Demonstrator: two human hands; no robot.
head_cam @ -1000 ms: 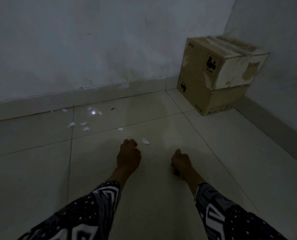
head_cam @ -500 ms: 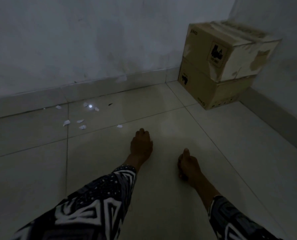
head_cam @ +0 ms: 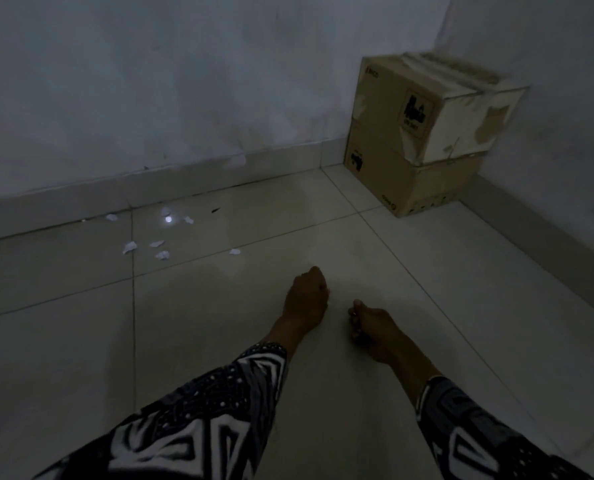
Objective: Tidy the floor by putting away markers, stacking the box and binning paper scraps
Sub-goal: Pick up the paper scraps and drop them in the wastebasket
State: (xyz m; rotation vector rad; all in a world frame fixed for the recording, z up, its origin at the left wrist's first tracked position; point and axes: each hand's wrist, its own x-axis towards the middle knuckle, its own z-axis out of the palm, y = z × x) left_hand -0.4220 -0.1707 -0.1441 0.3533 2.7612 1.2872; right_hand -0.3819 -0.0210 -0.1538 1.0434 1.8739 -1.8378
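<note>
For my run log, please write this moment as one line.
left hand: curled, contents unseen | right hand: curled, contents unseen | paper scraps: on floor near wall | boxes: stacked in corner

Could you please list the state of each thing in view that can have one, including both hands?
Left hand: fingers curled over the floor; any content hidden.
Right hand: fingers curled; content too dark to tell.
Upper box: closed, stacked on the lower one.
Lower box: closed, on the floor in the corner.
Paper scraps: scattered loose on the tiles near the wall, not yet binned.
</note>
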